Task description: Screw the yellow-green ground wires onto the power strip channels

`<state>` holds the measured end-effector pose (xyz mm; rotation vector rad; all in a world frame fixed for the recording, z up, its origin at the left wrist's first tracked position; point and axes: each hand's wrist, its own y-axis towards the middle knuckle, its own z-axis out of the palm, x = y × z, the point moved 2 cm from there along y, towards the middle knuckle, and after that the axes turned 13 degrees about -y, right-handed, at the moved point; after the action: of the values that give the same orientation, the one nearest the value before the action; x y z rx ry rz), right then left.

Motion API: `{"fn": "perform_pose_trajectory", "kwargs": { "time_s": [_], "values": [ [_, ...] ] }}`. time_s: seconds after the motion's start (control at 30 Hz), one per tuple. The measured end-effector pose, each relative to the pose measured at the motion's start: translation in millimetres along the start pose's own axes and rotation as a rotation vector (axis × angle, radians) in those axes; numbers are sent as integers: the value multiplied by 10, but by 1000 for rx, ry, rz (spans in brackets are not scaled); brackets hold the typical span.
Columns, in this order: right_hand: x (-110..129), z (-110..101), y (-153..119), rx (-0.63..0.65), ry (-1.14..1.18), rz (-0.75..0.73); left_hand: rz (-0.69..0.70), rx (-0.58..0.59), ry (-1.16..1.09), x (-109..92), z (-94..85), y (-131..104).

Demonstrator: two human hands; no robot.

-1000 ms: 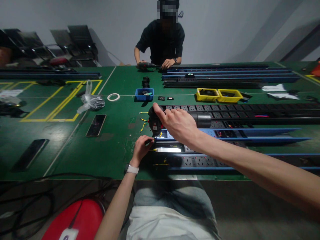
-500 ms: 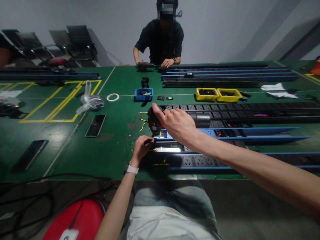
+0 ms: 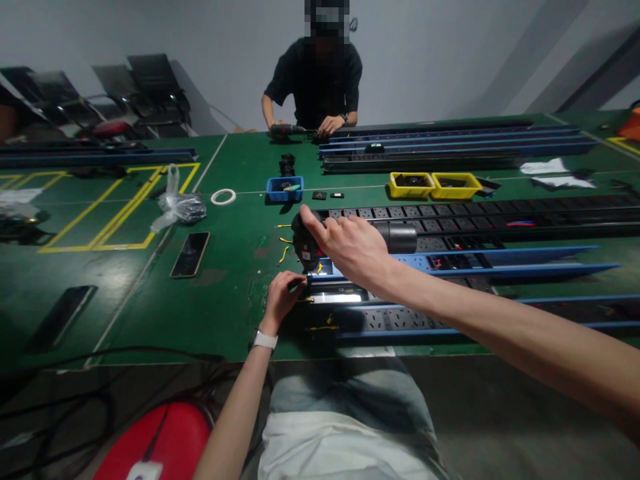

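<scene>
My right hand [image 3: 356, 248] is wrapped round a black cordless drill [image 3: 401, 238], which stands over the left end of a blue-edged power strip [image 3: 440, 270]. The drill's tip is hard to make out behind its body. At that same end, the bent fingers of my left hand [image 3: 283, 293] pinch the strip's edge; the fingertips are partly in shadow. Yellow-green wires [image 3: 283, 255] stick out of the strip ends beside the drill. Nearer to me lies another power strip [image 3: 395, 321] with rows of sockets, and a black one [image 3: 500, 212] is beyond.
Across the green table [image 3: 240, 260], a co-worker [image 3: 320, 87] handles a drill beside more strips. A blue bin [image 3: 285, 193], two yellow bins [image 3: 411, 190], a white tape ring [image 3: 223, 197], a plastic bag [image 3: 183, 205] and two phones [image 3: 190, 255] lie about. A red stool [image 3: 155, 440] is below left.
The view has tilted and shifted slightly. Both my hands and the drill keep their places at the strip's end.
</scene>
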<state>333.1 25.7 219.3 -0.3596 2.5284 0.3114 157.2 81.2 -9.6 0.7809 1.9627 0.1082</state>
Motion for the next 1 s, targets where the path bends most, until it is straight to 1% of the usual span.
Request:
{"fn": "perform_pose_trajectory", "kwargs": {
  "time_s": [0.23,0.43,0.53,0.67,0.93,1.0],
  "values": [
    [5,0,12,-3,-2,3,-9,-7,-6,-23,-2,4],
    [35,-4,6,-31,-7,-7,-8,-1,-9,-13,-3,2],
    [22,7,3,-23,-5,4,-7,9,-8,5,3,1],
    [-13,37,22,-41,15,29,-14,-13,-8,6,4,6],
    [-47,73,100,-6,58,5,-23,-10,-4,-4,8,4],
    [-77,76,130,34,94,-30,-16,-9,-2,8,8,3]
  ]
}}
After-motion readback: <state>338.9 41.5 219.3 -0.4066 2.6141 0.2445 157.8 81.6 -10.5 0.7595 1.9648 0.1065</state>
